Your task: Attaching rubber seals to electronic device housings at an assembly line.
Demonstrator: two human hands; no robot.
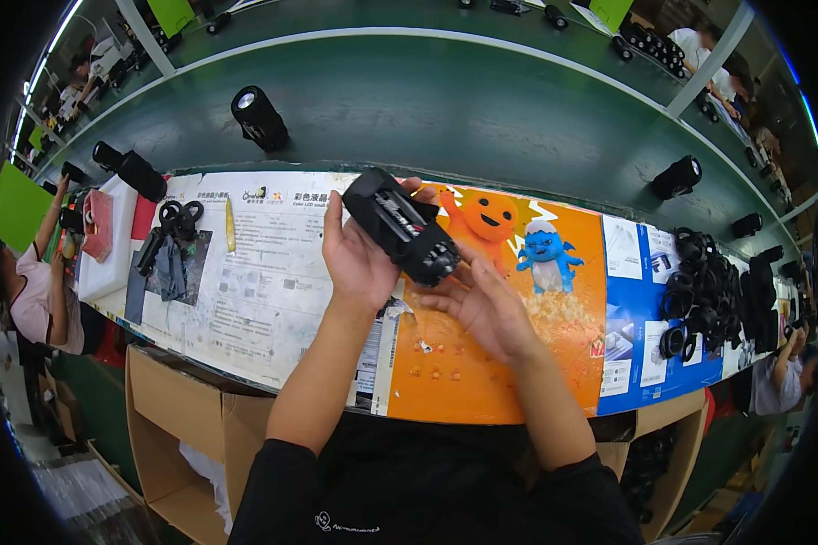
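Observation:
A black cylindrical device (400, 222), which looks like a monocular in a black fabric sleeve, is tilted above the table with its ridged end toward the lower right. My left hand (364, 259) wraps round its upper part, thumb on the near side and fingertips showing beyond it. Beside the ridged end is my right hand (491, 313), palm turned up and fingers apart. Its fingertips are close to that end; whether they touch it I cannot tell. Printed sheets, white (273, 236) and orange (491, 381), cover the table below.
Similar black cylinders stand on the green surface, one ahead (259, 118) and one far right (677, 177). Black rings or straps (700, 291) are heaped at right. Scissors (180, 218) and a yellow pen-like tool (230, 225) lie left. An open carton (177, 400) sits below; co-workers flank the table.

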